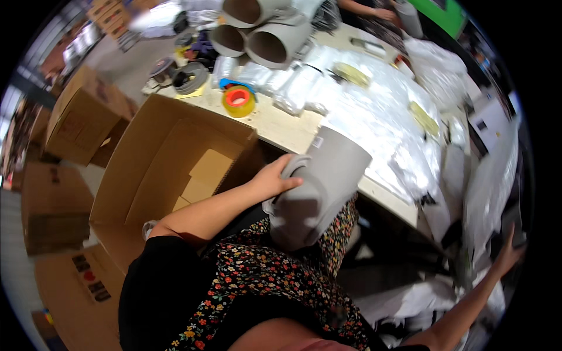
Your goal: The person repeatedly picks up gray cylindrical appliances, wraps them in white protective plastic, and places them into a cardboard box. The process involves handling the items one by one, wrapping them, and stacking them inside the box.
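In front of my body is a grey plastic pipe fitting [339, 155], a wide tube with a side branch and a small white label. My left hand [275, 178] is closed round the rim of its branch, thumb on the near side. The fitting's lower end rests against my flowered apron [252, 263]. Far out to the right, my right hand [509, 255] is stretched to the edge of the view, closed against a dark grey thing [516, 233] whose kind I cannot make out. Some of that hand's fingers are hidden.
An open cardboard box [137, 169] stands at my left. The table [281, 131] ahead carries grey pipes [275, 44], yellow tape [238, 102] and plastic-wrapped packs [374, 99]. More boxes [88, 120] stand far left. Clear plastic bags [489, 181] hang at right. Another person's arm [366, 9] shows beyond the table.
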Available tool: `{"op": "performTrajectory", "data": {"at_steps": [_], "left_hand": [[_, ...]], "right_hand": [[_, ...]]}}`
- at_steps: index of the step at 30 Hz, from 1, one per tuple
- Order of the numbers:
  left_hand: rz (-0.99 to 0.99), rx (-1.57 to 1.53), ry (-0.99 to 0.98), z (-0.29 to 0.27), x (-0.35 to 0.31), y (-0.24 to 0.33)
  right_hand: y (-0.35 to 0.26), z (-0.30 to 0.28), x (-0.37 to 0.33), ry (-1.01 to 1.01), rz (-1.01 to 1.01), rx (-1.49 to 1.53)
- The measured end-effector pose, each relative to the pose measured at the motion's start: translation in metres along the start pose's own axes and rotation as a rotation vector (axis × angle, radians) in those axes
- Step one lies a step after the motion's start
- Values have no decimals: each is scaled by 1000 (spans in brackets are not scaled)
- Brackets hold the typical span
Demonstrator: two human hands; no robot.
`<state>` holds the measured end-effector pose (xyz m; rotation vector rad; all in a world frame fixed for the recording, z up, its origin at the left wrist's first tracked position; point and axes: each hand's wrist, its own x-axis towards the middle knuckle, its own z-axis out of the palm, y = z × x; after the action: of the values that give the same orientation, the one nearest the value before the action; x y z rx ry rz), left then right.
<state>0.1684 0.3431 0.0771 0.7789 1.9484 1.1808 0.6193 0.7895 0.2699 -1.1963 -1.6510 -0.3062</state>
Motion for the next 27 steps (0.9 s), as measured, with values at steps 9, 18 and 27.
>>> {"op": "performTrajectory", "data": {"at_steps": [9, 18, 27], "left_hand": [[-420, -1080, -178, -18, 53, 0], [-57, -582, -225, -50, 57, -15], [73, -123, -257, 6, 41, 37]], "right_hand": [[-213, -78, -255, -651, 62, 1204], [-155, -87, -381, -942, -810, 733], [42, -185, -327, -478, 117, -381]]}}
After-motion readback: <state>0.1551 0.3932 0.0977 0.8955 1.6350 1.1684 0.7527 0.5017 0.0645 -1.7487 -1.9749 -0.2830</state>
